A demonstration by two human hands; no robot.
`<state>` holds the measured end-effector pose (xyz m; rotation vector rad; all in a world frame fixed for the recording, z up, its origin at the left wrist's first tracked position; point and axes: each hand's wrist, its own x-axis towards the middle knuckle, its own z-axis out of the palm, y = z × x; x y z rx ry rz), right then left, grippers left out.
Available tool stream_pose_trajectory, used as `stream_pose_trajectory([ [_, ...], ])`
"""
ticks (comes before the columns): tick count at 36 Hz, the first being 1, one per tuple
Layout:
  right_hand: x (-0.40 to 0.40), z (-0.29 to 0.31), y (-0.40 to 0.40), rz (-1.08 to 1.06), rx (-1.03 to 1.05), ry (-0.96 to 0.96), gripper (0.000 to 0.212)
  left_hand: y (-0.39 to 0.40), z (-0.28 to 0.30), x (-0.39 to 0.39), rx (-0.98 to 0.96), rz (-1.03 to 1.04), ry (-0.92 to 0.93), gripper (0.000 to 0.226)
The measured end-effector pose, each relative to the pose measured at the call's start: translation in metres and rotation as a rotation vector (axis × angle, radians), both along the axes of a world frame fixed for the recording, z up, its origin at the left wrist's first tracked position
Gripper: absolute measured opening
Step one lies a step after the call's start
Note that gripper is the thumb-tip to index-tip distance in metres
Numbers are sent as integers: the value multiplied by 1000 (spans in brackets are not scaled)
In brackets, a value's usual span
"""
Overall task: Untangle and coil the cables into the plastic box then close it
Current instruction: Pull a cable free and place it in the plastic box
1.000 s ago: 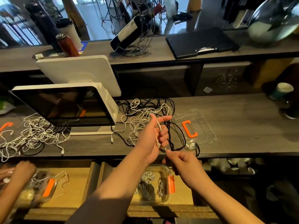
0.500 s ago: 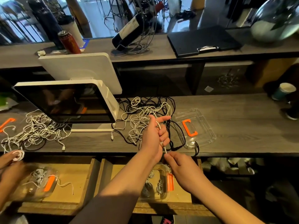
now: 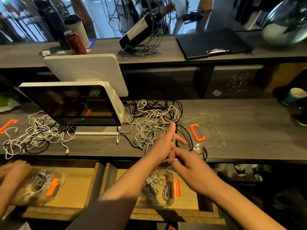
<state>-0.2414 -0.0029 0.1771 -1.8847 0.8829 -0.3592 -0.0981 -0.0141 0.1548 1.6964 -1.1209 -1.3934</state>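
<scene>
Nearest me, the plastic box (image 3: 159, 190) sits in the open drawer (image 3: 187, 196) with coiled cables inside. Above it my left hand (image 3: 163, 145) has a white cable (image 3: 173, 140) wound round its raised fingers while my right hand (image 3: 187, 165) pinches the cable's end. Beyond lie the tangled cables (image 3: 152, 122) on the counter (image 3: 249, 122), with the clear lid (image 3: 204, 130) just right of them.

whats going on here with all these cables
A person is winding a thin white cable around the fingers of the left hand, with the right hand feeding its end. A tangled pile of white and black cables still lies on the counter. Below, a clear plastic box in an open drawer already holds a few coils, and its lid lies on the counter, off. Another person's hand works at a second box on the left.
</scene>
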Motion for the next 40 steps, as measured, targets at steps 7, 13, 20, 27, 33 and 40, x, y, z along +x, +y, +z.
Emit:
stream_pose_trajectory([
  [7,-11,-3,-25,-83,-155,-89,5,18,9,3,324,-145,321,91],
  [13,-15,-9,-28,-180,-235,-56,14,20,13,8,376,-303,426,71],
  [20,-21,-11,-31,-216,-238,-39,24,25,21,11,299,-502,257,33],
  [27,-26,-13,-32,-140,-197,-123,12,30,23,9,253,-516,250,39],
  [33,-32,-12,-32,-235,-174,-134,13,31,18,4,258,-341,356,37],
  [40,-35,-11,-28,-256,-165,-104,19,29,12,4,216,-217,418,38],
])
